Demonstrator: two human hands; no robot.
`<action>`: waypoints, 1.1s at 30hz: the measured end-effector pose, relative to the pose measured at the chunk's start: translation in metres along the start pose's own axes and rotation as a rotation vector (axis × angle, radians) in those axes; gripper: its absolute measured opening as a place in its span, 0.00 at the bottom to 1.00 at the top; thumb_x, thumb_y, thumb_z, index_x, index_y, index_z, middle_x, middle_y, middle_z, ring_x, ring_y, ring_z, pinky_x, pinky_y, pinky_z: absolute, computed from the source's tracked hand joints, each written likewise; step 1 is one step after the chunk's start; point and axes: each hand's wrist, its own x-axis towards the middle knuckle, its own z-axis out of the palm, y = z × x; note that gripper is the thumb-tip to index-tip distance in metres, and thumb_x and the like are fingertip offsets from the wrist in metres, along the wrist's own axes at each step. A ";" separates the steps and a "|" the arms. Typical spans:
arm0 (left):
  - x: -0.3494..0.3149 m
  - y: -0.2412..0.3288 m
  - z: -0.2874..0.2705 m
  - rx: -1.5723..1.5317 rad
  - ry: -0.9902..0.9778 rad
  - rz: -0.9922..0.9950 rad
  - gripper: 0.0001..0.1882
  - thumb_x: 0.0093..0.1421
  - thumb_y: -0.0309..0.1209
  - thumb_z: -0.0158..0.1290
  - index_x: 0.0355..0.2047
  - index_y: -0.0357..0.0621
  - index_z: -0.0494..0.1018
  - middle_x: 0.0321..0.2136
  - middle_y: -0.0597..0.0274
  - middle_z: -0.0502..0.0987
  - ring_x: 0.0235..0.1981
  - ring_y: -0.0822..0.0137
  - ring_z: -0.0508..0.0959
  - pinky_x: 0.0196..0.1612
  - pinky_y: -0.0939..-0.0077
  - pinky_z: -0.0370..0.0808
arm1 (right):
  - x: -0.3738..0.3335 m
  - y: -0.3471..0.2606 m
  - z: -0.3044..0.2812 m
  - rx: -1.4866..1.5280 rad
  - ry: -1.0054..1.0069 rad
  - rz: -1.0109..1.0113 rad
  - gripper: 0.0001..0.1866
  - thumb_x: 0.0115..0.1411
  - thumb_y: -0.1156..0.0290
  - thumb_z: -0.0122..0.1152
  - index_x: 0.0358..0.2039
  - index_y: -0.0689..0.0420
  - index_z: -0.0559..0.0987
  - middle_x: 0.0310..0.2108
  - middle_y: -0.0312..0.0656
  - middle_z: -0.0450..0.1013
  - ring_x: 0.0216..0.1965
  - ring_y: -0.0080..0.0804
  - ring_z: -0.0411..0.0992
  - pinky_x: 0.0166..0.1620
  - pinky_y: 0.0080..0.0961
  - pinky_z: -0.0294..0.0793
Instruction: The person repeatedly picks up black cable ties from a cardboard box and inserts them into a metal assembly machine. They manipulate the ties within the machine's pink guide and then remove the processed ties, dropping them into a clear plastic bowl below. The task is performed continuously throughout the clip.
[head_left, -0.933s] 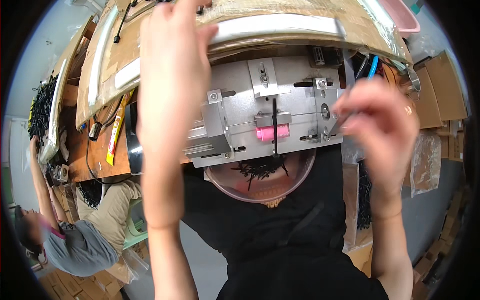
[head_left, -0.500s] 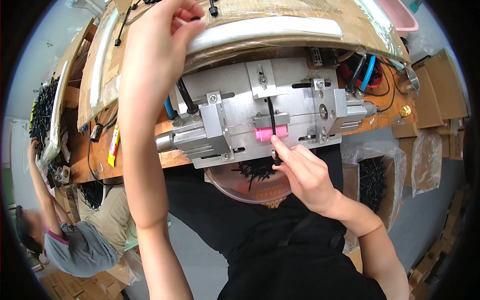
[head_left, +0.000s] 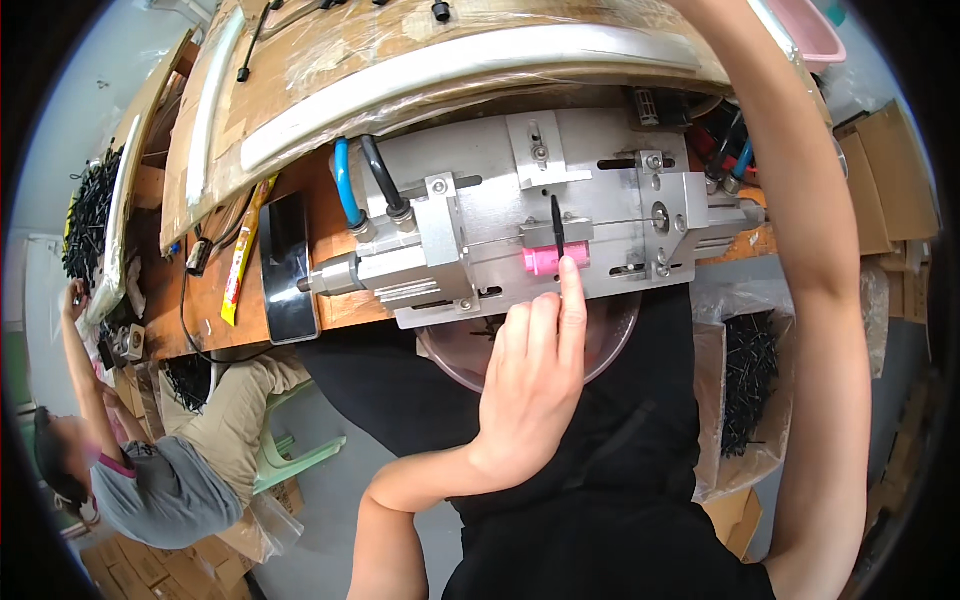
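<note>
Your left hand, fingers loosely extended and holding nothing, touches the pink block beneath the thin black pin; the pin looks light and stiff, best pinched mid-shaft.

grey floor, a wooden workbench, cardboard boxes at right, a pale green plastic stool.

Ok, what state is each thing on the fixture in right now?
left hand: open, index fingertip on the pink piece, gripping nothing
right arm: raised past the top edge, hand out of view
pink piece: seated in the metal fixture
black strip: standing upright above the pink piece
blue hose: plugged in
plastic bag: open, holding black parts
</note>
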 end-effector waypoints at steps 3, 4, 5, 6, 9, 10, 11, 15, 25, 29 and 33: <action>0.003 -0.004 0.005 0.029 0.008 -0.015 0.37 0.50 0.17 0.52 0.63 0.26 0.59 0.35 0.57 0.67 0.34 0.64 0.69 0.41 0.74 0.72 | 0.007 -0.001 -0.012 0.297 -0.026 0.062 0.10 0.58 0.73 0.61 0.38 0.63 0.82 0.30 0.50 0.79 0.31 0.36 0.78 0.36 0.31 0.76; 0.005 -0.004 0.006 0.031 0.010 -0.014 0.37 0.50 0.17 0.52 0.63 0.25 0.58 0.35 0.57 0.67 0.34 0.64 0.69 0.41 0.74 0.72 | 0.005 -0.008 -0.021 0.414 -0.067 0.153 0.10 0.58 0.73 0.61 0.38 0.63 0.82 0.30 0.50 0.79 0.30 0.33 0.78 0.35 0.29 0.77; 0.006 -0.004 0.005 0.029 0.004 -0.001 0.37 0.50 0.17 0.52 0.63 0.25 0.58 0.35 0.57 0.68 0.35 0.64 0.70 0.41 0.74 0.72 | -0.011 -0.007 -0.028 0.497 0.082 0.125 0.10 0.59 0.72 0.61 0.39 0.63 0.82 0.30 0.49 0.79 0.30 0.30 0.78 0.35 0.27 0.76; 0.005 -0.006 0.004 0.038 -0.008 -0.005 0.37 0.50 0.18 0.53 0.63 0.25 0.58 0.35 0.57 0.68 0.35 0.63 0.70 0.41 0.74 0.72 | -0.027 -0.011 -0.028 0.602 0.171 0.130 0.11 0.59 0.71 0.61 0.40 0.63 0.82 0.31 0.50 0.79 0.31 0.30 0.77 0.36 0.27 0.76; 0.007 -0.008 -0.004 -0.005 -0.021 -0.007 0.36 0.51 0.19 0.53 0.62 0.27 0.60 0.34 0.56 0.68 0.35 0.62 0.71 0.41 0.73 0.72 | -0.079 -0.028 -0.039 0.850 0.292 0.238 0.13 0.58 0.72 0.61 0.43 0.63 0.80 0.32 0.49 0.79 0.31 0.30 0.77 0.35 0.26 0.75; 0.008 -0.009 -0.008 -0.030 -0.023 -0.009 0.35 0.51 0.19 0.53 0.62 0.27 0.61 0.34 0.56 0.69 0.35 0.62 0.71 0.41 0.73 0.72 | -0.100 -0.034 -0.043 0.906 0.294 0.296 0.14 0.57 0.75 0.61 0.44 0.63 0.80 0.32 0.48 0.79 0.30 0.28 0.76 0.32 0.25 0.74; 0.015 -0.013 -0.016 -0.035 0.030 0.024 0.32 0.52 0.19 0.53 0.60 0.29 0.63 0.34 0.56 0.69 0.36 0.61 0.71 0.41 0.72 0.72 | -0.125 -0.044 -0.042 0.923 0.265 0.360 0.17 0.53 0.82 0.61 0.45 0.63 0.80 0.33 0.45 0.79 0.26 0.24 0.75 0.26 0.21 0.71; 0.092 -0.066 -0.051 -0.020 0.374 0.071 0.21 0.57 0.21 0.54 0.53 0.44 0.73 0.33 0.58 0.72 0.34 0.60 0.74 0.41 0.66 0.72 | -0.203 -0.128 0.019 0.672 0.266 0.134 0.31 0.45 0.88 0.67 0.54 0.66 0.75 0.34 0.48 0.79 0.26 0.32 0.77 0.27 0.25 0.76; 0.174 -0.106 -0.106 -0.200 0.004 -0.096 0.08 0.58 0.25 0.57 0.38 0.39 0.77 0.31 0.53 0.78 0.35 0.60 0.77 0.42 0.68 0.74 | -0.214 -0.177 0.073 0.712 0.273 0.245 0.34 0.49 0.82 0.68 0.59 0.65 0.70 0.23 0.41 0.72 0.22 0.32 0.72 0.26 0.27 0.72; 0.131 -0.106 -0.081 -0.135 0.347 0.040 0.10 0.58 0.23 0.56 0.41 0.42 0.77 0.29 0.63 0.75 0.29 0.70 0.71 0.37 0.76 0.71 | -0.214 -0.169 0.059 0.669 0.145 0.235 0.34 0.49 0.76 0.70 0.59 0.64 0.72 0.24 0.40 0.73 0.22 0.32 0.72 0.26 0.27 0.72; 0.043 -0.049 -0.063 -0.151 0.303 -0.012 0.40 0.45 0.09 0.58 0.61 0.41 0.68 0.38 0.58 0.75 0.35 0.65 0.72 0.41 0.74 0.72 | -0.181 -0.123 0.030 0.535 0.388 0.132 0.24 0.51 0.70 0.71 0.50 0.60 0.79 0.29 0.39 0.76 0.22 0.32 0.72 0.27 0.28 0.73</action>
